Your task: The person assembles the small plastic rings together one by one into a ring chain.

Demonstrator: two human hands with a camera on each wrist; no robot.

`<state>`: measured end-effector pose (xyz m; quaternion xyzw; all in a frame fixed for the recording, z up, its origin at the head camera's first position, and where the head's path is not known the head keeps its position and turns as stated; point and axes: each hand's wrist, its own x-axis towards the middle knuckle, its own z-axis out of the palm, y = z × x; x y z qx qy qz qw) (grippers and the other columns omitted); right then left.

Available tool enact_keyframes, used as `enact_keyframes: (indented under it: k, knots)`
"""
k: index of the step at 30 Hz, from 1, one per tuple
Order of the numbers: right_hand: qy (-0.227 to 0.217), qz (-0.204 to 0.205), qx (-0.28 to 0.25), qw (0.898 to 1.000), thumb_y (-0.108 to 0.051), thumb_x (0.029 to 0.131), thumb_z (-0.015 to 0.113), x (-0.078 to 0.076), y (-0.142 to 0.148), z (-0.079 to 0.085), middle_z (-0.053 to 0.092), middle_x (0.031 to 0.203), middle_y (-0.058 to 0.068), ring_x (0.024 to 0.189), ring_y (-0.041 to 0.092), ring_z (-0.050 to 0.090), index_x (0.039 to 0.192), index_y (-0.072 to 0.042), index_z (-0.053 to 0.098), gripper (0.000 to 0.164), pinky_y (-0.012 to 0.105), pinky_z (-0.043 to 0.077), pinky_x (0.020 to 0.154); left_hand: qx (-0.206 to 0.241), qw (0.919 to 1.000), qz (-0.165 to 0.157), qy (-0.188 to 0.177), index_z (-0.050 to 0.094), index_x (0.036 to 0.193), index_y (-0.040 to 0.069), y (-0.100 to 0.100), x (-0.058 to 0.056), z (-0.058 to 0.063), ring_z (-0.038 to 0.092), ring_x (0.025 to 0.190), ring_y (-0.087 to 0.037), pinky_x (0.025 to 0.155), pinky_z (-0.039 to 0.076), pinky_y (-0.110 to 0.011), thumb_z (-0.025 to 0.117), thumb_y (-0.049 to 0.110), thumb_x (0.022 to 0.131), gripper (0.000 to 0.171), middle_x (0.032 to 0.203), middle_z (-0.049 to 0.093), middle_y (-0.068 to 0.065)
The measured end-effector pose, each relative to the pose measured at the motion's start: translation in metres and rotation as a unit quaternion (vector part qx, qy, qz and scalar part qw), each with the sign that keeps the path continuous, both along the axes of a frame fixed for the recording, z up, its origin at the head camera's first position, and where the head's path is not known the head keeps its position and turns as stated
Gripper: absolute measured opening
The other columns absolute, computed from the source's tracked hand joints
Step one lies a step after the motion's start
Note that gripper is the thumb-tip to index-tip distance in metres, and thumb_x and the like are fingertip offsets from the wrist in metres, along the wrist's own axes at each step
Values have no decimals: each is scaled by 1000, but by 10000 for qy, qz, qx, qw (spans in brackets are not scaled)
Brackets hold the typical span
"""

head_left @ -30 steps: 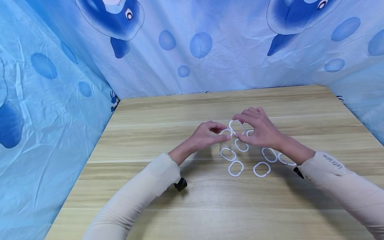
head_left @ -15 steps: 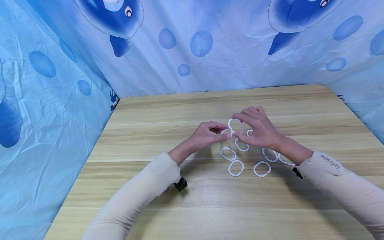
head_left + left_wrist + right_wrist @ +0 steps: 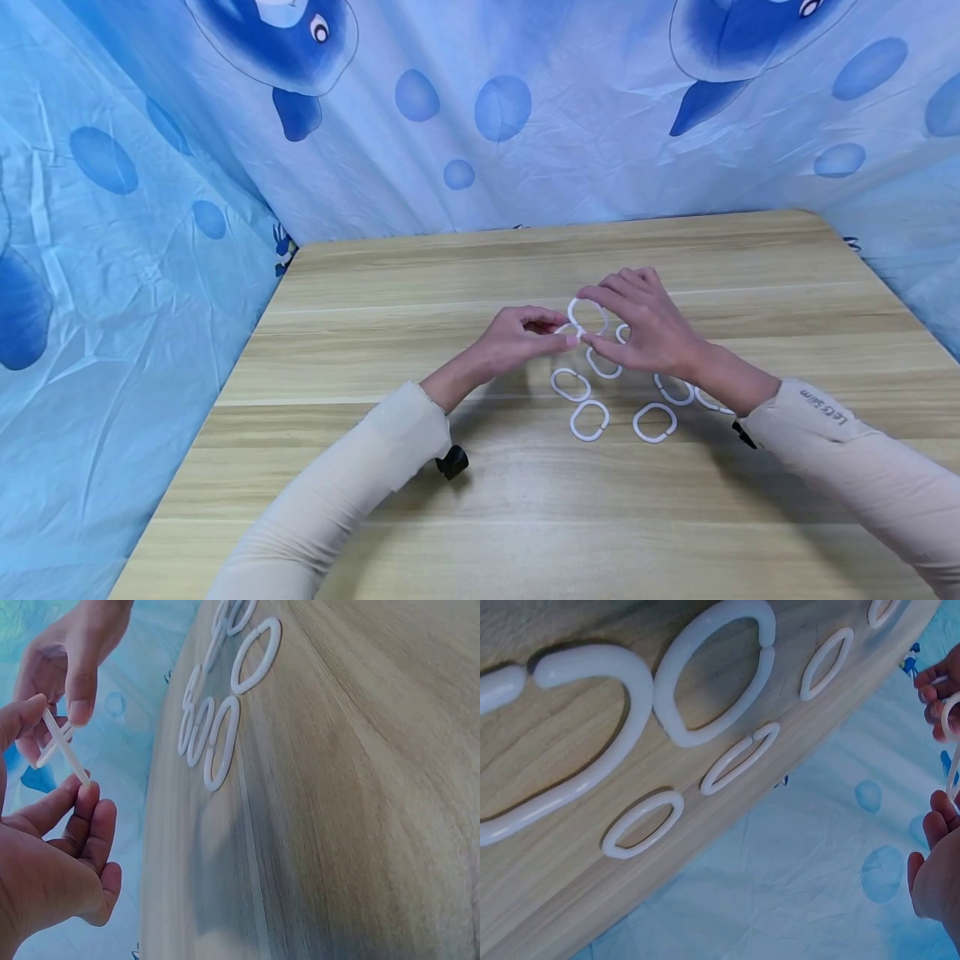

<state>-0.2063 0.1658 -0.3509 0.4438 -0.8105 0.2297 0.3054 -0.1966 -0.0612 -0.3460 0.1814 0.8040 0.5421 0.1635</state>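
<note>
In the head view my left hand (image 3: 517,337) pinches a white split ring link between thumb and fingers. My right hand (image 3: 648,325) holds a second white link (image 3: 572,312) upright, thumb low and index finger at its upper side. The two links meet and cross between the hands, above the table. Up close in the left wrist view, the left hand's link (image 3: 66,746) is seen nearly edge-on, crossing the other. Whether they are hooked through each other, I cannot tell. The right wrist view catches both hands only at its right edge.
Several loose white links lie on the wooden table (image 3: 480,517) below and right of the hands, among them one link (image 3: 573,422) in front and another (image 3: 636,423) to its right. A blue dolphin-print curtain (image 3: 570,167) stands behind and left of the table.
My right hand and its link have shifted very slightly left, closer to the left hand. The left hand stays almost still, and the loose links lie as before.
</note>
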Motion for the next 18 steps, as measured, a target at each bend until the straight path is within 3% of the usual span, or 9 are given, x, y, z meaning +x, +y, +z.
enact_keyframes:
  k: [8,18]
  knots:
    - [173,78,233,9995,-33,83,62,4,-8,-1,62,93,6,88,27,53,111,-6,65,39,46,34,80,121,9999,-102,-4,70,110,14,1,2,4,59,95,-15,81,48,-27,75,34,82,35,101,65,1]
    - [149,22,223,9996,-33,78,66,5,-8,-2,62,92,6,87,26,53,110,-5,65,42,45,33,80,-14,9999,10,109,67,119,11,-2,2,1,55,104,-14,89,46,-30,75,33,83,43,115,62,-5]
